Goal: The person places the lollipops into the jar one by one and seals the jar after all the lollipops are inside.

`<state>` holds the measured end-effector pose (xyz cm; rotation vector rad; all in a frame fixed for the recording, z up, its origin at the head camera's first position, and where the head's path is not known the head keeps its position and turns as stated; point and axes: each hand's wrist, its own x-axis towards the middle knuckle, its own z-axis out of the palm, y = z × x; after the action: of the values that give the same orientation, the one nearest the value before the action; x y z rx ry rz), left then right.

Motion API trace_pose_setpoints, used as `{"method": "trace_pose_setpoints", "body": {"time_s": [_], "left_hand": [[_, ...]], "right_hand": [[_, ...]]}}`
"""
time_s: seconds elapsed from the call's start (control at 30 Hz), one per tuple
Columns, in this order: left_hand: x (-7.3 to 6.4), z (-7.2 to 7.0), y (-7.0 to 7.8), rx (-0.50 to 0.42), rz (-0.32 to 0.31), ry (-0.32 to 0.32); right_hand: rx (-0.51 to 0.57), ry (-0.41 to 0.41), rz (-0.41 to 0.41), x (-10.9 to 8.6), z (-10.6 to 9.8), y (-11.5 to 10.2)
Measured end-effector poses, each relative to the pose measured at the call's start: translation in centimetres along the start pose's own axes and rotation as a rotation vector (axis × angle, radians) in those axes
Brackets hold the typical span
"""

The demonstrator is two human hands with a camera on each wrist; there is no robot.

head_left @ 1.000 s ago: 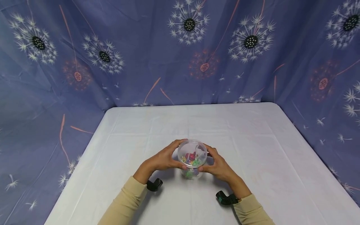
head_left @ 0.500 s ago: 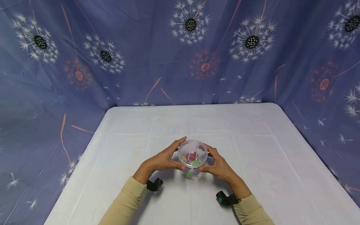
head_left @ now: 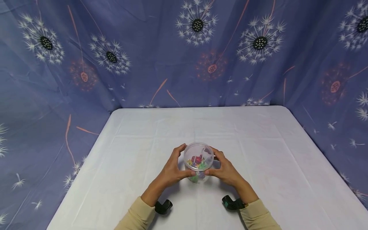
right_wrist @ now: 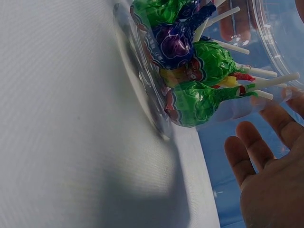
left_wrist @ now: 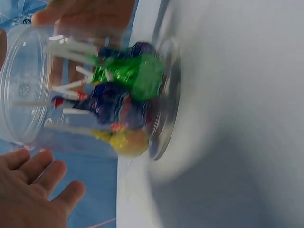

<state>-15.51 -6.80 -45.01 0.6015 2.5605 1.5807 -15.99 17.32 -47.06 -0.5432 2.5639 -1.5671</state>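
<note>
A clear plastic jar (head_left: 192, 177) with a round transparent lid (head_left: 198, 147) stands upright on the white table. Inside are several lollipops (left_wrist: 135, 78) in green, purple and yellow wrappers, their white sticks pointing up. On the jar's left, my left hand (head_left: 170, 172) has its thumb at the front near the rim and its other fingers spread, apart from the wall in the left wrist view. My right hand (head_left: 227, 171) holds the lid's right side between thumb and index finger. Its lower fingers (right_wrist: 256, 145) extend loosely away from the jar.
A white cloth covers the table (head_left: 138, 137). Blue curtains (head_left: 155, 54) with a dandelion print hang behind and along both sides. Black wrist cameras (head_left: 163, 207) sit at both wrists, below tan sleeves (head_left: 137, 213).
My left hand's fingers have come off the lid's rim and its wrist has swung nearer and rightward. The right hand keeps its hold; the jar stays standing.
</note>
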Motion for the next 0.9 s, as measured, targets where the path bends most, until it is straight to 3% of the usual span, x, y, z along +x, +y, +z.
{"method": "trace_pose_setpoints", "body": {"time_s": [0.23, 0.4, 0.73, 0.9], "left_hand": [[-0.1, 0.9, 0.2, -0.002, 0.012, 0.035], [0.2, 0.7, 0.3, 0.022, 0.025, 0.029], [1.3, -1.0, 0.1, 0.073, 0.059, -0.118], [2.2, -2.0, -0.4, 0.05, 0.118, -0.217]], "right_hand": [[0.002, 0.005, -0.009, -0.1, 0.0, 0.1], [0.008, 0.006, -0.021, -0.1, 0.0, 0.0], [0.015, 0.002, -0.026, 0.0, 0.0, 0.0], [0.012, 0.003, -0.028, 0.0, 0.0, 0.1]]}}
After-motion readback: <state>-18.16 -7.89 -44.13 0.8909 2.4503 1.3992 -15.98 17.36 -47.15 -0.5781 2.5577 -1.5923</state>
